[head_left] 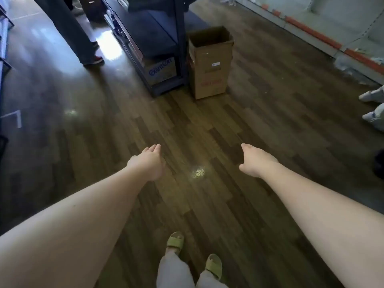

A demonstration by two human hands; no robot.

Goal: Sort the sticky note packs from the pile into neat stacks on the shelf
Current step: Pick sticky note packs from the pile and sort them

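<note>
Seemingly empty hands (148, 161), fingertips foreshortened.

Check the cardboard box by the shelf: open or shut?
Open. The box stands upright on the floor, top flaps up; its inside is dark, so contents cannot be told.

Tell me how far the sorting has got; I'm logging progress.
Nothing looks done from here: no sticky note packs or stacks are in view. In hand: nothing; the left hand and right hand are both open and empty over the wooden floor. Left: everything. An open cardboard box stands beside the dark shelf unit ahead.
</note>
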